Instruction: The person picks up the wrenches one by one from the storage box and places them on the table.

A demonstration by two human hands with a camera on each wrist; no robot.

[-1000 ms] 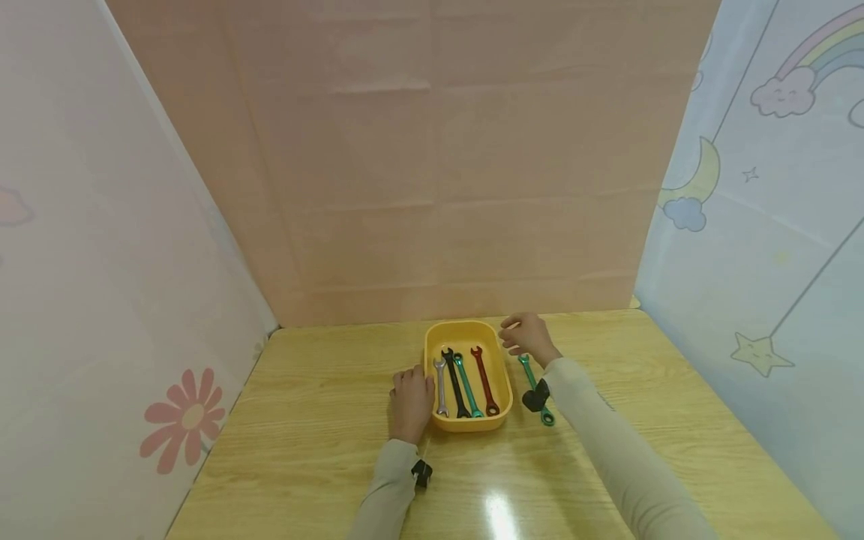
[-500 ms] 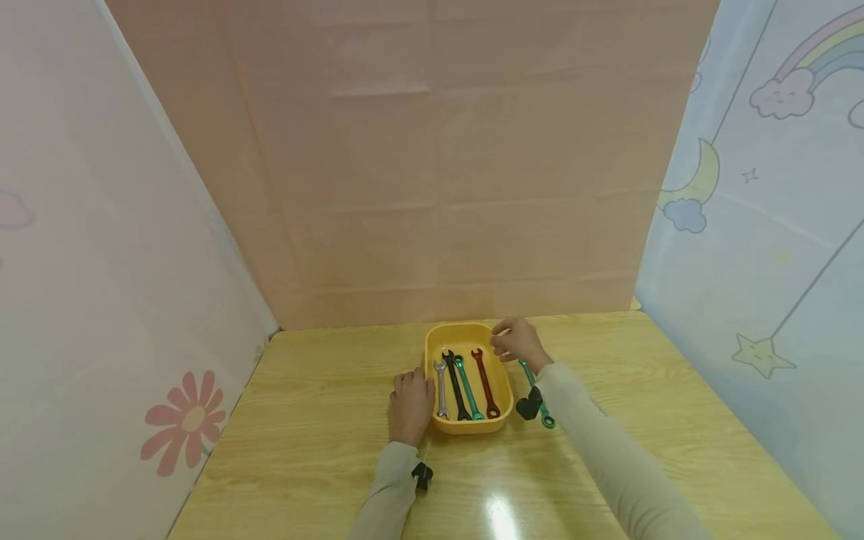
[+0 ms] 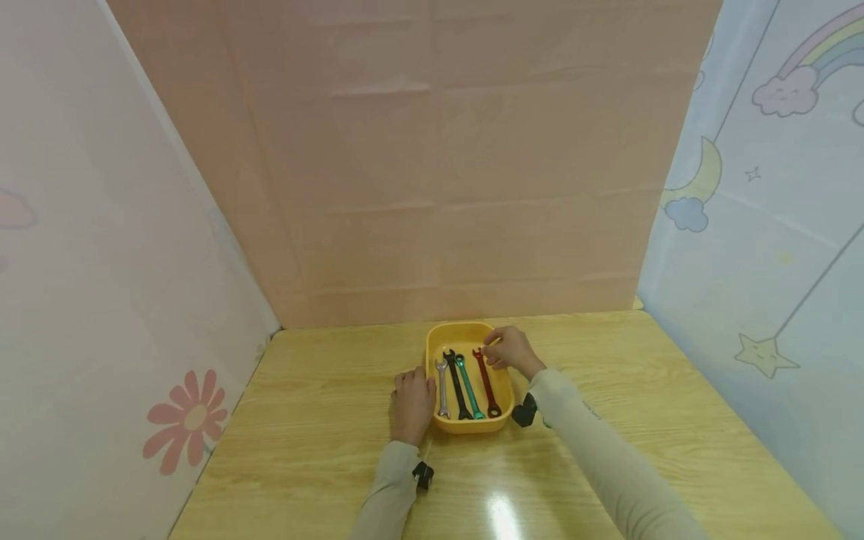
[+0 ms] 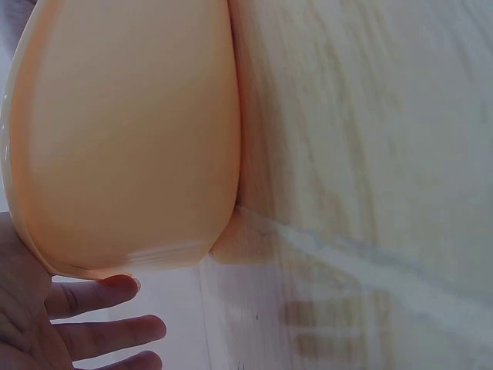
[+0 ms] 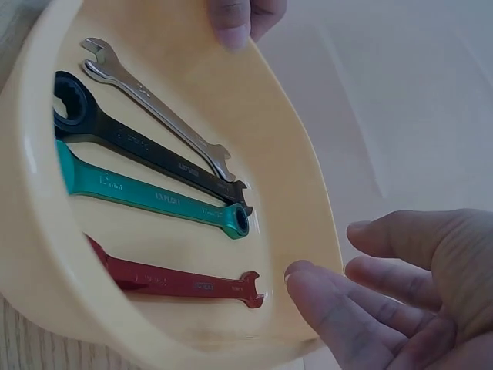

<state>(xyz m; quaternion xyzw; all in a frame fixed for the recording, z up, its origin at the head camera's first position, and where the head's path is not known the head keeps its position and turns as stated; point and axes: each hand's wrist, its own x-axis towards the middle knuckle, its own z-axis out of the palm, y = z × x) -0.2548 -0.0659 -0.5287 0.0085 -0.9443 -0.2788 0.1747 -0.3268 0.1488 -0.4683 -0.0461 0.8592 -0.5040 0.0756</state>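
Inside yellow tray [image 5: 289, 223], four wrenches [image 5: 154, 197], left fingers [image 4: 112, 334] gripping rim [image 3: 466, 325], right fingers [image 5: 331, 307] parted, empty

Tray [image 3: 472, 427]: on the table [image 3: 324, 427], pretty close to the back panel [image 3: 432, 172]
Leftmost wrench [image 3: 442, 388]: in the tray, just inside the left wall
Second wrench [image 3: 457, 385]: in there too, just beside that one
Third wrench [image 3: 470, 387]: next one over
Rightmost wrench [image 3: 487, 386]: same tray, kinda off alone by the right wall
Outside wrench [image 3: 546, 424]: right of the tray, mostly hidden under the right sleeve [image 3: 601, 450]
Left hand [image 3: 412, 405]: on the left rim
Right hand [image 3: 511, 352]: over the right rim, near the rightmost wrench's far end
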